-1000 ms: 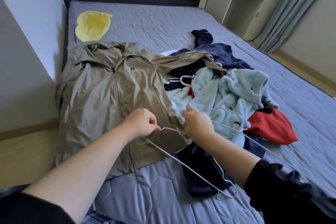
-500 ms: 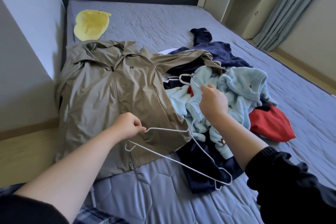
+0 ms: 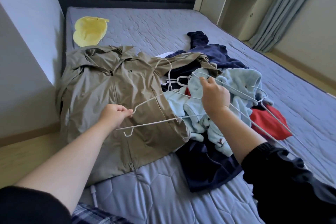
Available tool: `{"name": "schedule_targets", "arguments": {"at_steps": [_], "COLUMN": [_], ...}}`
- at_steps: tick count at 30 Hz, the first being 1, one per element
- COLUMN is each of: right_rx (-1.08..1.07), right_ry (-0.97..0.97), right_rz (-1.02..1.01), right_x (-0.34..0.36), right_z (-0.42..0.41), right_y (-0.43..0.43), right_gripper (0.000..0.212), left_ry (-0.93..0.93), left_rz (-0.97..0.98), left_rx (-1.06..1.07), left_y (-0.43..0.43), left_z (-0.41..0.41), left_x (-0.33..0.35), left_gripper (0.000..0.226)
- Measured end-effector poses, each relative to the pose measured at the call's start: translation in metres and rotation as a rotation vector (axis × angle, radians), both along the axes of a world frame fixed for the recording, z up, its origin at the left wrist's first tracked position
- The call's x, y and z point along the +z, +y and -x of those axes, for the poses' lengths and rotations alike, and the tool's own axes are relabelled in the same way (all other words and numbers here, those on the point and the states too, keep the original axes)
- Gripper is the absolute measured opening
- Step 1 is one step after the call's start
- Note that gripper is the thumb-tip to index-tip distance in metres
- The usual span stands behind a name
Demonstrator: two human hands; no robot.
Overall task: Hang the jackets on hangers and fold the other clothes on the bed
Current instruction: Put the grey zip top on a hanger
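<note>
Above the flat khaki zip jacket (image 3: 109, 100), left hand (image 3: 116, 116) pinches a white wire hanger (image 3: 156, 122); right hand (image 3: 215, 94) beside it grips a second hanger (image 3: 261, 99).

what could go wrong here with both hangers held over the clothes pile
1. The left hand grips one wire hanger, the right hand a second hanger; they appear to cross near the right wrist, so pulling may tangle or bend them.
2. The wires hang over the light blue fleece; a hook may snag and drag it.
</note>
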State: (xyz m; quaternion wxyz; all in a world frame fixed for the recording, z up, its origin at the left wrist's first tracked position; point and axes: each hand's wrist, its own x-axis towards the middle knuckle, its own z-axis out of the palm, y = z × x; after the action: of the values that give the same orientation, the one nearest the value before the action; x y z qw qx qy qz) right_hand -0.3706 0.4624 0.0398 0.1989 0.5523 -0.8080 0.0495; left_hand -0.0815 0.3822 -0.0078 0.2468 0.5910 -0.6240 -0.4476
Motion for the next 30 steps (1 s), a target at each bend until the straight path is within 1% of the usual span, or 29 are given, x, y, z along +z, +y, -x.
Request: {"name": "schedule_targets", "arguments": {"at_steps": [2,4,6,7,9,10,12,14,16,18,19,21,22,23,25,26,28,30], "right_rx": [-0.024,-0.104,-0.239,-0.301,-0.338,-0.306,-0.193,-0.063,0.066,0.181,0.228,0.306,0.342,0.381,0.441,0.455,0.444,0.400], "right_ry": [-0.003,-0.007,-0.022,-0.029,-0.067,-0.087,-0.129,-0.193,-0.317,-0.399,-0.405,-0.368,-0.348,-0.324,-0.250,-0.213,-0.182,-0.172], "right_rz": [-0.006,-0.049,-0.167,-0.247,-0.356,-0.366,-0.324,-0.238,-0.151,-0.103,-0.069,0.059,0.125,0.185,0.263,0.258,0.184,0.113], "right_x": [0.000,-0.006,-0.016,-0.023,-0.037,-0.043,-0.049,-0.049,-0.045,-0.040,-0.037,-0.030,-0.027,-0.023,-0.018,-0.018,-0.018,-0.021], "right_z": [0.016,0.034,0.045,0.047,0.042,0.037,0.022,0.003,-0.018,-0.040,-0.050,-0.071,-0.081,-0.090,-0.105,-0.110,-0.115,-0.116], "right_y": [-0.002,0.001,0.007,0.009,0.008,0.006,-0.004,-0.018,-0.035,-0.055,-0.065,-0.083,-0.091,-0.097,-0.106,-0.110,-0.122,-0.136], "right_gripper": [0.055,0.045,0.036,0.039,0.054,0.063,0.073,0.077,0.075,0.067,0.057,0.025,0.014,0.010,0.008,0.012,0.017,0.017], "left_ry": [0.039,0.035,0.029,0.022,0.015,0.015,0.015,0.013,0.021,0.062,0.088,0.124,0.134,0.145,0.153,0.166,0.226,0.279], "left_rz": [0.000,0.017,0.037,0.050,0.079,0.090,0.104,0.112,0.126,0.153,0.168,0.190,0.194,0.197,0.190,0.180,0.152,0.099], "left_rx": [0.040,0.064,0.094,0.108,0.116,0.113,0.114,0.126,0.152,0.196,0.225,0.286,0.312,0.339,0.373,0.381,0.396,0.436], "left_y": [0.001,0.003,0.005,0.006,0.007,0.007,0.007,0.006,0.005,0.004,0.003,-0.001,-0.003,-0.006,-0.012,-0.017,-0.027,-0.039], "left_z": [0.003,0.006,0.008,0.010,0.012,0.012,0.012,0.009,0.003,-0.006,-0.012,-0.027,-0.035,-0.043,-0.058,-0.065,-0.076,-0.086], "left_x": [-0.001,-0.003,-0.005,-0.006,-0.008,-0.008,-0.007,-0.006,-0.004,-0.002,-0.002,-0.003,-0.003,-0.003,-0.004,-0.006,-0.011,-0.017], "left_gripper": [0.028,0.029,0.031,0.031,0.032,0.032,0.032,0.033,0.033,0.033,0.033,0.031,0.029,0.027,0.021,0.016,0.007,0.020]}}
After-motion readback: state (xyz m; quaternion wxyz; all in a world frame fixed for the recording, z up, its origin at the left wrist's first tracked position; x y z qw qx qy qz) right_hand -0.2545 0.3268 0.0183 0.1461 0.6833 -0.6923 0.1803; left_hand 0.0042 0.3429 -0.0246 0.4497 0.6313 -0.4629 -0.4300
